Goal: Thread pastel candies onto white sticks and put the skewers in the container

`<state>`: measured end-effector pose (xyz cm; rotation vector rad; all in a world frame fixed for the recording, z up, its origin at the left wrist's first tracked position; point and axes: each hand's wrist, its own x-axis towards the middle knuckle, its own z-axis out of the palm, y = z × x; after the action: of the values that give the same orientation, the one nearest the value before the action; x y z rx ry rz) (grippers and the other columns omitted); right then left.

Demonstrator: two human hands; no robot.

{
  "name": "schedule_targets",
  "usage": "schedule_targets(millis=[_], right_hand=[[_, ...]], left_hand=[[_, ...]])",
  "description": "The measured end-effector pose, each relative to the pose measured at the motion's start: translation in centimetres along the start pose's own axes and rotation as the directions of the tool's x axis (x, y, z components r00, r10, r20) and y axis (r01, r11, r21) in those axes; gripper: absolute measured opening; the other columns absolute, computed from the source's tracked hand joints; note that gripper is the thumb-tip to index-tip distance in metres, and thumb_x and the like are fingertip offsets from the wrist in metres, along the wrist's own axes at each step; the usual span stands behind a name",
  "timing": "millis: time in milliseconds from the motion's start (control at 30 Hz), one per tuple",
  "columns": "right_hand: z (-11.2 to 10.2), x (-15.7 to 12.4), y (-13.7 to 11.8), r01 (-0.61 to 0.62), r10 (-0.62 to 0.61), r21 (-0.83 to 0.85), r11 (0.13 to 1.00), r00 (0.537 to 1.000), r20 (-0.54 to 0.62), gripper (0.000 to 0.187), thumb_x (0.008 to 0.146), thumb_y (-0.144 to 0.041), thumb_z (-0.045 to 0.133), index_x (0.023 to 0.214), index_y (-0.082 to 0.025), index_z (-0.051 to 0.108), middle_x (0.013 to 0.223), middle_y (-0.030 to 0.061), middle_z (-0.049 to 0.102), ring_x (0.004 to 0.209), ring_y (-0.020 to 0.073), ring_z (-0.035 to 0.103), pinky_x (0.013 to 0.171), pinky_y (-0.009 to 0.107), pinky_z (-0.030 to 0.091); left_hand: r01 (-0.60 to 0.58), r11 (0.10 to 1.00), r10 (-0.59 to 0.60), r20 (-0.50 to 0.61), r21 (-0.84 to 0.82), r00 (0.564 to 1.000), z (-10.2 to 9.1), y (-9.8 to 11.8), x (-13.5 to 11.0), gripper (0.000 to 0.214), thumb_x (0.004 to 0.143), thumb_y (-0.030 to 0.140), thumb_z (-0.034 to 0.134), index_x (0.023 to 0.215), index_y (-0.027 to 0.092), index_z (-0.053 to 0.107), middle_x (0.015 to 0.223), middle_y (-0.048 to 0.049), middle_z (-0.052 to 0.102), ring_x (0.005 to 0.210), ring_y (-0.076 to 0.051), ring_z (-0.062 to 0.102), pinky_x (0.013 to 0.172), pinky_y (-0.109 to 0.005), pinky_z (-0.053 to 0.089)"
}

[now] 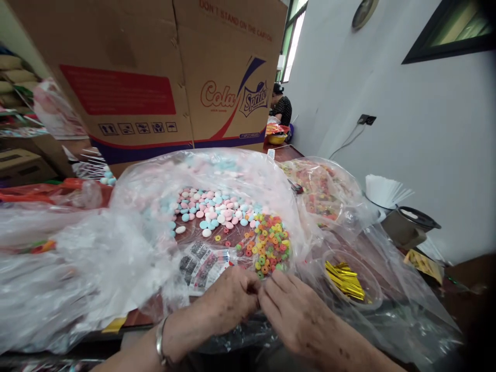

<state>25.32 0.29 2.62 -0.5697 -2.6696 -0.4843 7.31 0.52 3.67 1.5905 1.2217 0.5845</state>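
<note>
My left hand (231, 295), a silver bangle on its wrist, is closed at the table's front edge. Its fingertips meet those of my right hand (296, 307), also closed. Whatever they pinch is hidden by the fingers. Just beyond them lie a printed paper label sheet (203, 266) and a pile of coloured ring candies (271, 240). Behind these spread pink, white and blue round candies (217, 209), partly inside a large clear plastic bag (155, 178). To the right of my hands, a clear round tub (372, 302) holds gold twist ties (344, 280).
A tall cardboard carton (135, 62) stands behind the bag. More ring candies fill a second bag (321, 186) at the right, near a grey container (408, 227) and white paper sticks (387, 191). Crumpled plastic (96, 258) covers the left. Another person (284, 106) sits far back.
</note>
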Motion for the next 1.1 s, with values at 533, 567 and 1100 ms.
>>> schedule_targets(millis=[533,567,1100], right_hand=[[0.9,5.4,-2.2,-0.326,0.630,0.731,0.600,0.756,-0.179,0.020,0.093,-0.018,0.045,0.076,-0.022,0.056,0.068,-0.0001,0.060,0.063,0.0143,0.057,0.058,0.024,0.044],[1.1,5.3,-2.4,-0.326,0.614,0.718,0.615,0.769,-0.177,0.020,0.092,-0.017,0.044,0.076,-0.022,0.056,0.067,-0.0002,0.060,0.062,0.0142,0.057,0.058,0.023,0.043],[2.0,7.9,-7.9,-0.349,0.333,0.614,-0.708,0.602,0.726,0.037,0.075,-0.052,0.069,0.073,-0.020,0.052,0.059,-0.0066,0.043,0.047,0.0059,0.030,0.044,0.020,0.023]], left_hand=[[-0.234,0.506,-0.101,-0.326,-0.830,0.940,-2.2,0.9,-1.0,0.055,0.085,0.072,0.054,0.091,0.018,0.067,0.077,-0.0062,0.071,0.065,-0.021,0.061,0.059,-0.031,0.046],[-0.298,0.466,-0.012,-0.342,-0.833,0.940,-3.3,1.2,-1.5,0.056,0.081,0.074,0.058,0.090,0.020,0.069,0.078,-0.0060,0.074,0.064,-0.021,0.062,0.056,-0.030,0.046],[-0.371,0.555,-0.139,-0.522,-0.745,0.841,-1.3,-1.1,-6.5,0.042,0.068,0.044,0.089,0.099,0.024,0.070,0.082,-0.0008,0.074,0.064,-0.015,0.064,0.056,-0.023,0.051]])
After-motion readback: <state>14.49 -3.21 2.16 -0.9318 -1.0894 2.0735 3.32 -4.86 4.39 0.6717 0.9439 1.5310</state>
